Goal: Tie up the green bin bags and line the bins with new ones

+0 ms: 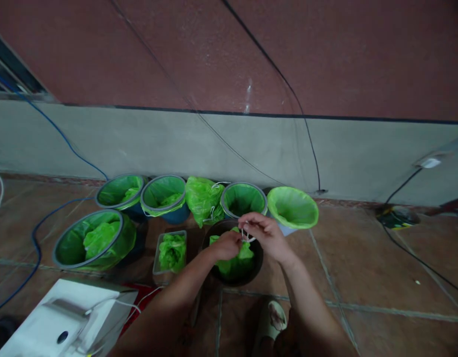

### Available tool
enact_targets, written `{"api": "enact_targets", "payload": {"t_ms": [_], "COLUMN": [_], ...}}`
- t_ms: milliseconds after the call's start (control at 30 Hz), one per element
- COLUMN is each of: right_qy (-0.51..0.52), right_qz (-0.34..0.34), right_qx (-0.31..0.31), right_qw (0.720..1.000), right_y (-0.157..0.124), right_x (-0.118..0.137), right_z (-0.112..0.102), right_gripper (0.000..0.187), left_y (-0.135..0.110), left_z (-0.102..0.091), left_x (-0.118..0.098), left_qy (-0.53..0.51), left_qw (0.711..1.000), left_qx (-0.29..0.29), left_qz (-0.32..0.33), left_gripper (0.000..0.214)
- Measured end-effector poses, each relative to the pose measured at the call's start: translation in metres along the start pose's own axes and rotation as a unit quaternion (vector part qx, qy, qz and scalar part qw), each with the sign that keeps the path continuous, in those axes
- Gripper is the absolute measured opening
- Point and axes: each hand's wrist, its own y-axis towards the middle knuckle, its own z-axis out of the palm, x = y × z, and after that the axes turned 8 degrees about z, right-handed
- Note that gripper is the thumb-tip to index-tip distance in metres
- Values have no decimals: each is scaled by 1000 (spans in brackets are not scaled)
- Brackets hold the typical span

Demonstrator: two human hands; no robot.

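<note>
My left hand (228, 246) and my right hand (266, 235) meet over a dark round tub (259, 267). Between their pinched fingers runs a thin white string (245, 235), looped near the right fingertips. Just beneath the fingers, a green plastic bag (229, 270) lies in the tub, its crumpled top reaching up to the hands. Whether the string is tied to this bag cannot be made out. Close by on the left, a clear rectangular container (155, 265) holds crumpled green plastic (172, 252).
Along the wall stand several bin-like buckets (236, 186) lined with green bags, and a green bag (204, 198) closed with white string. A larger lined bucket (65, 265) is at left. A white box-shaped machine (38, 317) sits front left. Blue (37, 238) and black cables (429, 267) cross the tiles.
</note>
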Motion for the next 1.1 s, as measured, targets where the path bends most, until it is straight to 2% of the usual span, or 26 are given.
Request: {"api": "enact_targets", "payload": {"t_ms": [133, 200, 300, 333, 433, 533, 600, 667, 733, 767, 833, 900, 933, 1000, 1100], "right_qy": [41, 20, -77, -118, -204, -230, -239, -255, -280, -302, -336, -325, -304, -258, -216], "right_qz": [-22, -7, 58, 80, 113, 136, 150, 157, 173, 176, 156, 100, 71, 30, 17], "right_qx": [-31, -75, -112, -101, -28, 15, 34, 82, 124, 118, 37, -33, -37, -1, 46], "right_qw": [998, 997, 989, 985, 972, 963, 959, 951, 936, 930, 928, 940, 949, 966, 975], "right_y": [8, 11, 14, 14, 10, 4, -1, -5, -7, -8, -5, 0, 2, 6, 8], "right_x": [-6, -16, -38, -45, -63, -68, -65, -62, -60, -60, -59, -59, -58, -57, -53], "right_z": [-7, -11, -15, -15, -16, -18, -21, -25, -29, -31, -33, -32, -30, -24, -15], "right_gripper": [24, 37, 57, 56, 30, 24, 23, 24, 28, 29, 26, 21, 24, 26, 21], "left_y": [-2, 0, 4, 5, 6, 6, 6, 4, 1, 0, -5, -8, -10, -12, -14], "left_z": [9, 10, 9, 8, 4, 0, -4, -9, -15, -19, -25, -31, -33, -37, -40], "left_x": [-10, -7, 3, 5, 10, 8, 5, 2, -3, -5, -13, -22, -27, -36, -43], "left_qy": [14, 7, -35, -53, -94, -112, -107, -79, -20, 14, 68, 100, 115, 150, 187], "left_qw": [996, 998, 999, 998, 992, 987, 987, 990, 996, 997, 998, 993, 989, 981, 969], "left_qx": [69, 50, -19, -41, -86, -116, -117, -105, -80, -63, -16, 19, 27, 32, 26], "left_qz": [53, 33, 0, 1, 12, -10, -33, -49, -45, -34, 12, 66, 88, 116, 156], "left_gripper": [19, 26, 34, 35, 36, 41, 38, 29, 22, 20, 21, 21, 21, 20, 23]}}
